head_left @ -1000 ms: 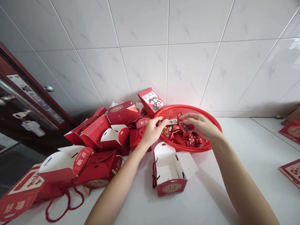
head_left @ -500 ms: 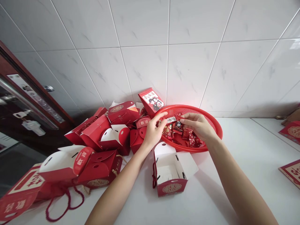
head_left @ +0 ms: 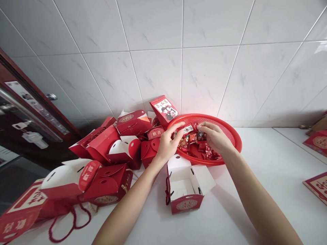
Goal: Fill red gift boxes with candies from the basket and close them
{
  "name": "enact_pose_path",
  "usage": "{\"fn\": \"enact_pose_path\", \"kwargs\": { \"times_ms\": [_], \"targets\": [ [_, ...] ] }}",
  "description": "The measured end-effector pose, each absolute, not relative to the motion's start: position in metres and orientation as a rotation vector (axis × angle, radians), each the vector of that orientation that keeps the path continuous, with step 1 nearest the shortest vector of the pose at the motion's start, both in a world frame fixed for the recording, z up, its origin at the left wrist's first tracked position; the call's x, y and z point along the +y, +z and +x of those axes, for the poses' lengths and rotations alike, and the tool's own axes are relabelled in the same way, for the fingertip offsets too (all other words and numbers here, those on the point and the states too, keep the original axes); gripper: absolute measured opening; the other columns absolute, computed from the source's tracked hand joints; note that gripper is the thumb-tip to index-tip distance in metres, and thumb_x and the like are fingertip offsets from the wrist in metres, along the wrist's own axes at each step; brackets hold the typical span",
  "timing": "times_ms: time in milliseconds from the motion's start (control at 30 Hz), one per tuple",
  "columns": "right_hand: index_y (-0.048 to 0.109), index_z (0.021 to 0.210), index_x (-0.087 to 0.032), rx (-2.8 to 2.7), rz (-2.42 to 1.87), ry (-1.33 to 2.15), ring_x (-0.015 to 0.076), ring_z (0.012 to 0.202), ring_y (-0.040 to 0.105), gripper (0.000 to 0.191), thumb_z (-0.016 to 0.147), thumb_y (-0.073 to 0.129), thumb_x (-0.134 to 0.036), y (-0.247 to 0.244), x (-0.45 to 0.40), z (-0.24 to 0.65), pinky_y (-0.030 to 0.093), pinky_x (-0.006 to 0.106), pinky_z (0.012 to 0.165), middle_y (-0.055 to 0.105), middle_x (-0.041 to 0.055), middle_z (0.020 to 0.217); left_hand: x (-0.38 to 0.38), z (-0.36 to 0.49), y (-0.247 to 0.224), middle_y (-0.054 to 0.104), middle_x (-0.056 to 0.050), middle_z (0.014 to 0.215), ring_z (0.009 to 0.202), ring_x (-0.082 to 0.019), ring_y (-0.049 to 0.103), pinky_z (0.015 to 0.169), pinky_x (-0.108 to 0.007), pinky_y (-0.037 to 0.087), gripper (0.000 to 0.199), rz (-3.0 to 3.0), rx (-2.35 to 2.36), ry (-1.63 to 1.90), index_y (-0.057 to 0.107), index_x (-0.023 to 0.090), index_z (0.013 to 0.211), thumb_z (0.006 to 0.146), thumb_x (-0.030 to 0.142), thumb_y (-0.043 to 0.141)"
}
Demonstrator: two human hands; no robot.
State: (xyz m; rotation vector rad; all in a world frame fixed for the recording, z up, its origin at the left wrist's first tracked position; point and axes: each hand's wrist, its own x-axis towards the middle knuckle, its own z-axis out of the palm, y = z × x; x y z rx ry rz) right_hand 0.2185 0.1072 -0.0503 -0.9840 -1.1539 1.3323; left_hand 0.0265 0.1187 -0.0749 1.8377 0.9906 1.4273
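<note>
A red plastic basket (head_left: 236, 136) holds several wrapped candies (head_left: 211, 153), mostly in red wrappers. My left hand (head_left: 168, 141) reaches over its left rim, thumb and forefinger spread apart, with nothing clearly held. Inside the basket, the fingertips of my right hand (head_left: 214, 134) are pinched at the right end of a red and white wrapped candy (head_left: 188, 129). The candy's white label faces up, close to my left fingertips. In front of the basket stands a red gift box (head_left: 187, 205) with its flaps open, its white inside showing and a dark red cord at its left.
Several red gift boxes (head_left: 107, 183) crowd the counter on the left, some with open flaps. A box with a printed couple (head_left: 165, 109) leans against the tiled wall (head_left: 155, 75). Keys (head_left: 35, 139) hang from a door at far left. More red packaging (head_left: 318, 143) lies at far right.
My right hand has shifted slightly and its fingers have curled in more around the end of the candy. My left hand stays almost where it was. The open box has not moved.
</note>
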Motion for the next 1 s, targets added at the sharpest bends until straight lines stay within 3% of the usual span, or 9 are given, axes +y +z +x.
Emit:
{"fn": "enact_pose_path", "kwargs": {
  "times_ms": [167,300,400,500,567,667,767,867,1000],
  "targets": [
    [0.063,0.085,-0.022,-1.148,-0.954,1.346,0.0142,0.058,0.059,0.039,0.059,0.091,-0.032,-0.051,0.104,0.212,0.048,0.031,0.057,0.066,-0.0026,0.067,0.117,0.026,-0.074,0.071,-0.006,0.135,0.127,-0.023,0.064,0.109,-0.036,0.049,0.031,1.891,0.97,1.397,0.069,0.023,0.124,0.096,0.033,0.06],
    [0.066,0.08,-0.02,-1.116,-0.908,1.297,0.0112,0.053,0.054,0.037,0.055,0.091,-0.03,-0.05,0.105,0.209,0.043,0.028,0.053,0.063,-0.0045,0.061,0.113,0.027,-0.069,0.068,-0.006,0.137,0.125,-0.023,0.063,0.106,-0.035,0.049,0.035,1.898,0.978,1.383,0.064,0.024,0.125,0.093,0.037,0.064],
    [0.067,0.073,-0.018,-1.099,-0.907,1.287,0.0099,0.052,0.052,0.033,0.055,0.092,-0.029,-0.048,0.105,0.213,0.041,0.027,0.052,0.062,-0.0036,0.06,0.11,0.027,-0.065,0.073,-0.007,0.118,0.103,-0.021,0.069,0.092,-0.032,0.053,0.037,1.819,1.002,1.351,0.063,0.022,0.119,0.089,0.043,0.068],
    [0.067,0.067,-0.018,-1.063,-0.902,1.318,0.0094,0.052,0.051,0.028,0.055,0.09,-0.027,-0.044,0.105,0.221,0.042,0.025,0.052,0.06,-0.003,0.057,0.112,0.027,-0.061,0.071,-0.004,0.089,0.087,-0.02,0.066,0.082,-0.032,0.053,0.03,1.703,1.014,1.31,0.067,0.02,0.09,0.088,0.05,0.064],
    [0.064,0.062,-0.019,-1.015,-0.874,1.352,0.0088,0.051,0.05,0.027,0.055,0.09,-0.024,-0.041,0.105,0.226,0.042,0.024,0.051,0.059,-0.0035,0.056,0.113,0.025,-0.059,0.067,-0.004,0.082,0.081,-0.02,0.064,0.074,-0.032,0.054,0.032,1.529,0.997,1.265,0.065,0.019,0.078,0.084,0.05,0.062],
    [0.063,0.061,-0.019,-0.956,-0.824,1.429,0.0084,0.052,0.048,0.027,0.053,0.089,-0.021,-0.039,0.105,0.229,0.041,0.023,0.048,0.058,-0.004,0.057,0.115,0.022,-0.056,0.063,-0.001,0.081,0.072,-0.018,0.061,0.059,-0.031,0.053,0.025,1.244,0.936,1.155,0.066,0.019,0.082,0.068,0.039,0.064],
    [0.065,0.066,-0.019,-0.938,-0.826,1.486,0.0091,0.054,0.05,0.024,0.055,0.087,-0.018,-0.04,0.105,0.229,0.041,0.022,0.047,0.059,-0.0032,0.06,0.114,0.02,-0.054,0.06,0.003,0.076,0.069,-0.015,0.06,0.062,-0.029,0.054,0.028,1.196,0.928,1.139,0.064,0.019,0.083,0.056,0.025,0.068],
    [0.063,0.063,-0.019,-0.936,-0.842,1.511,0.0092,0.055,0.052,0.025,0.055,0.086,-0.016,-0.04,0.106,0.229,0.042,0.022,0.048,0.058,-0.0034,0.06,0.114,0.019,-0.054,0.063,0.004,0.074,0.07,-0.013,0.061,0.068,-0.027,0.053,0.032,1.246,0.932,1.173,0.063,0.02,0.087,0.057,0.019,0.075],
    [0.064,0.067,-0.02,-0.994,-0.83,1.545,0.0105,0.056,0.055,0.026,0.057,0.088,-0.019,-0.041,0.106,0.23,0.043,0.023,0.049,0.06,-0.003,0.061,0.114,0.02,-0.054,0.074,0.0,0.088,0.083,-0.018,0.068,0.079,-0.031,0.055,0.045,1.279,0.881,1.206,0.068,0.019,0.094,0.053,0.018,0.087]
  ]
}}
